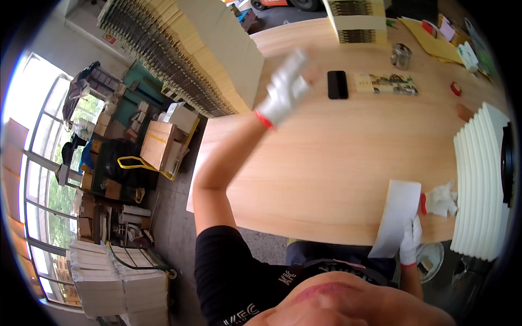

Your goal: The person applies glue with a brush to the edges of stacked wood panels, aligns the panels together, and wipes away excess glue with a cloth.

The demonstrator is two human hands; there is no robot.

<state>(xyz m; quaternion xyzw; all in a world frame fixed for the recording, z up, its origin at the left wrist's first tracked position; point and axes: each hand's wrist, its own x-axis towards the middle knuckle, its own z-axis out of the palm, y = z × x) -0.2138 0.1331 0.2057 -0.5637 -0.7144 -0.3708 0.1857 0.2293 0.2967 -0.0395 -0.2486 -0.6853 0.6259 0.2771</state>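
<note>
Overhead, left hand in a white glove raised above the wooden table — blurred, fingers loosely spread, holding nothing, right hand gloved too, pinching a white sheet at the table's near edge, beside a stack of white boards, black phone further off.

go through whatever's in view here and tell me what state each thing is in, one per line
left hand: gloved, raised, blurred, holding nothing
right hand: gloved, gripping white sheet
white sheet: curved, partly over table edge
phone: flat, screen dark
white stack: fanned, on table
spare glove: crumpled on table
</note>
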